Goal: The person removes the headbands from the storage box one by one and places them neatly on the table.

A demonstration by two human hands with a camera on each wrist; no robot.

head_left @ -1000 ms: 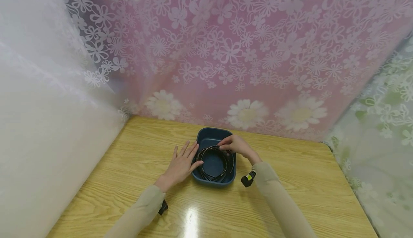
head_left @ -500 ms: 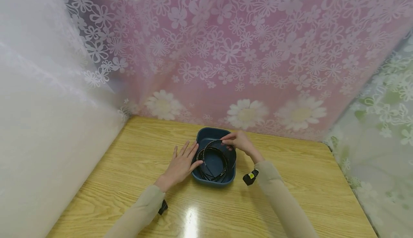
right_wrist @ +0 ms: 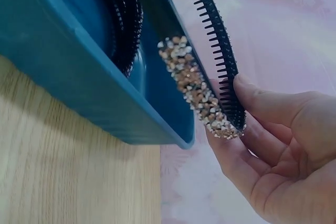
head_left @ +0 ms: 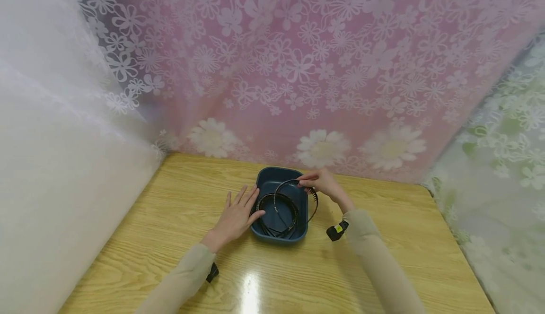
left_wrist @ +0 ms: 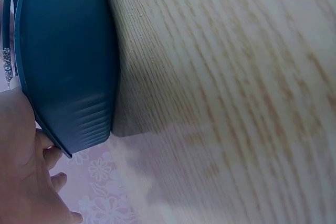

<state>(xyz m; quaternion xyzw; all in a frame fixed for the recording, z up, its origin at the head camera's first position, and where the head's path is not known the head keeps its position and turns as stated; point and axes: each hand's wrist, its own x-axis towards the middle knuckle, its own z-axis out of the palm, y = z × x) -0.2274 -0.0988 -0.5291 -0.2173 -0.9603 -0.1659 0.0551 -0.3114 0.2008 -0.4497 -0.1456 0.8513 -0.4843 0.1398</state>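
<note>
A dark blue plastic bin stands on the table. My left hand rests against its left side, fingers spread and straight, the thumb over the rim. Thumb and fingers of my right hand pinch a black toothed headband at its top bend, above the bin's right side. White and copper-coloured stones cover its outer face, and a row of comb teeth lines the inside. Several more black headbands lie nested in a ring inside the bin. Their exact number cannot be made out.
The wood-grain table ends at a pink flowered curtain behind the bin. A whitish sheet hangs at the left, a green-and-white flowered one at the right. Each wrist carries a small black camera.
My right hand has risen and moved right, lifting one headband out of the nested ring so it partly passes the bin's right rim. My left hand stays at the bin's side.
</note>
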